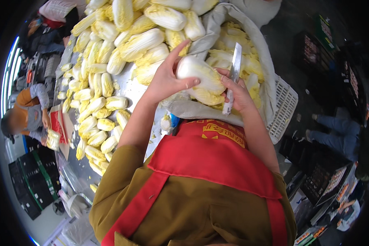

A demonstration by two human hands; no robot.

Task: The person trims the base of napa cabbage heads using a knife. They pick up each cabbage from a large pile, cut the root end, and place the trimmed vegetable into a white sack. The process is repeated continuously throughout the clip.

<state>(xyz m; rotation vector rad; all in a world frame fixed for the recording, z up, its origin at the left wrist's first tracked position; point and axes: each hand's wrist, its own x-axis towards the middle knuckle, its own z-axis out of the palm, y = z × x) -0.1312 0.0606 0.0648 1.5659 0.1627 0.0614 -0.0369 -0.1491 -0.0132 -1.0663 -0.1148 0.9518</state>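
A pale napa cabbage lies across my left hand, its white base against the palm and the thumb over its side. My right hand grips a knife by its light-coloured handle, blade pointing away from me, while its fingertips touch the cabbage's leafy yellow end. Beneath and beyond my right hand, a greyish-white cloth sack stands open with loose yellow cabbage leaves inside. Many whole cabbages are heaped ahead on a metal table; smaller trimmed ones lie at the left.
A white plastic crate stands right of the sack. A co-worker at the table's left side holds a cabbage near a red-printed carton. Black crates are stacked at the lower left. Another person's legs show at the right.
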